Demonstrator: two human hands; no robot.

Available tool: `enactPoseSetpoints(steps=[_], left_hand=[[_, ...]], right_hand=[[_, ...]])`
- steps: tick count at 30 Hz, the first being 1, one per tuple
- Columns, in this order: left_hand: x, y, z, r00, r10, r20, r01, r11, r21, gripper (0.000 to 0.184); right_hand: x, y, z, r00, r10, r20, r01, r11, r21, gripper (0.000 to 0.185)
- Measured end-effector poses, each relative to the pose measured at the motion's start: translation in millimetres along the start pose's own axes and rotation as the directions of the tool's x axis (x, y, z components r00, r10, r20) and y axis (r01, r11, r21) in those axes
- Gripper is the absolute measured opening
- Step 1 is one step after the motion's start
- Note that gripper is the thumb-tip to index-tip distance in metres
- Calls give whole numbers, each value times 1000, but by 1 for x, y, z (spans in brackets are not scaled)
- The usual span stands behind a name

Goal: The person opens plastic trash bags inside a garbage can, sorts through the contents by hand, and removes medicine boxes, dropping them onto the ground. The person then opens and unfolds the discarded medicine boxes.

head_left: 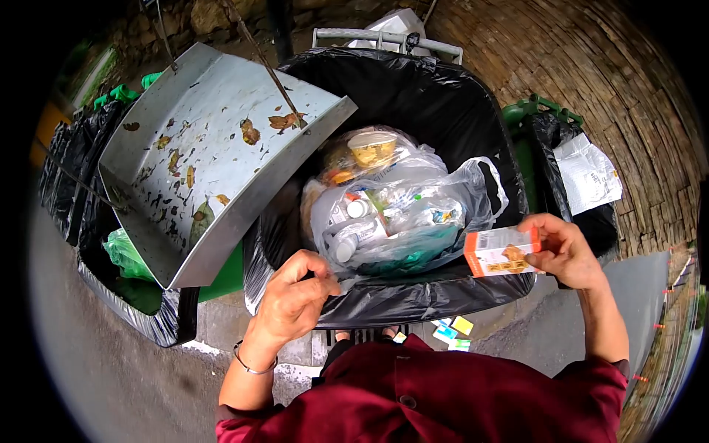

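Observation:
My right hand (565, 249) grips a small orange-and-white carton (502, 252) over the right front rim of a bin lined with a black bag (413, 304). My left hand (297, 294) is closed in a pinch at the bin's front left rim, on what looks like the edge of a clear plastic bag. That plastic bag (421, 221) lies inside the bin, bulging with white-capped bottles (360, 209) and green plastic. Behind it, a food tub (372, 149) with yellow contents shows through clear plastic.
A metal tray (214, 125) with dry leaves hangs tilted on wires at left, overlapping the bin. Another lined bin (173, 317) stands below it. At right, a green bin (528, 122) has white packaging (588, 173) on top. Several small cards (447, 332) lie on the ground.

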State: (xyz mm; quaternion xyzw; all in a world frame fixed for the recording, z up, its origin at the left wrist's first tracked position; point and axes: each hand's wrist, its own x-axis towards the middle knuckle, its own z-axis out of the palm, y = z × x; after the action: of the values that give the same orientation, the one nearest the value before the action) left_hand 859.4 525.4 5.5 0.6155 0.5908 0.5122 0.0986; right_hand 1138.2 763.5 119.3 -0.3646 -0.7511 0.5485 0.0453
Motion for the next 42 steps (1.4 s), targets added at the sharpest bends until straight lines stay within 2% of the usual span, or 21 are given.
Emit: enactPoseSetpoints(steps=[2, 6, 10, 13, 17, 20, 22, 23, 24, 26, 28, 29, 32, 34, 35, 38, 42], left_hand=[[0, 1, -1, 1000, 2, 3, -2, 1000, -2, 20], [2, 2, 0, 1000, -18, 7, 18, 1000, -2, 17], [3, 2, 0, 999, -46, 8, 46, 999, -8, 14], [3, -1, 0, 1000, -4, 1, 4, 1000, -13, 20], [4, 0, -2, 999, -34, 8, 34, 999, -4, 20], [5, 3, -2, 996, -80, 45, 79, 997, 8, 18], [8, 7, -1, 994, -105, -3, 105, 992, 72, 23], [13, 9, 2, 1000, -23, -20, 28, 958, 285, 33], [19, 20, 6, 999, 7, -31, 10, 857, 516, 49], [31, 35, 14, 999, 27, 23, -35, 798, 602, 72], [46, 43, 26, 994, 0, 109, -59, 846, 530, 89], [53, 44, 34, 990, -47, 134, -32, 848, 529, 89], [56, 21, 50, 992, -29, 120, -16, 933, 359, 75], [58, 25, 49, 992, -9, 126, -35, 940, 340, 73], [58, 27, 49, 993, 5, 122, -43, 949, 311, 70], [57, 31, 53, 989, -28, 147, -12, 965, 264, 68], [60, 41, 53, 983, -15, 184, -44, 950, 309, 68]], right_hand=[[-6, 1, -10, 999, -39, -13, 39, 999, 12, 37], [1, -5, -7, 999, -3, -43, 4, 1000, 25, 35], [18, 3, 1, 1000, -14, 16, 14, 999, 45, 32], [25, 7, 6, 1000, 17, 25, -20, 991, 130, 33], [35, 12, 12, 999, -12, 49, 3, 984, 181, 32], [44, 17, 22, 990, -67, 122, 22, 940, 339, 34], [50, 19, 34, 982, -116, 151, 37, 895, 444, 35], [52, 19, 41, 980, -115, 163, 24, 879, 475, 36], [54, 18, 50, 977, -140, 162, 39, 862, 506, 35], [58, 19, 66, 966, -171, 192, 41, 840, 542, 36], [58, 14, 81, 966, -166, 198, 23, 818, 575, 38], [57, 11, 87, 961, -171, 217, 7, 801, 598, 39], [53, 5, 88, 941, -252, 227, 44, 755, 655, 43], [50, 7, 82, 920, -324, 220, 81, 707, 703, 42], [48, 10, 80, 907, -352, 231, 111, 730, 674, 38], [43, 15, 76, 892, -380, 245, 158, 770, 618, 37], [37, 13, 73, 902, -358, 242, 151, 785, 600, 35]])
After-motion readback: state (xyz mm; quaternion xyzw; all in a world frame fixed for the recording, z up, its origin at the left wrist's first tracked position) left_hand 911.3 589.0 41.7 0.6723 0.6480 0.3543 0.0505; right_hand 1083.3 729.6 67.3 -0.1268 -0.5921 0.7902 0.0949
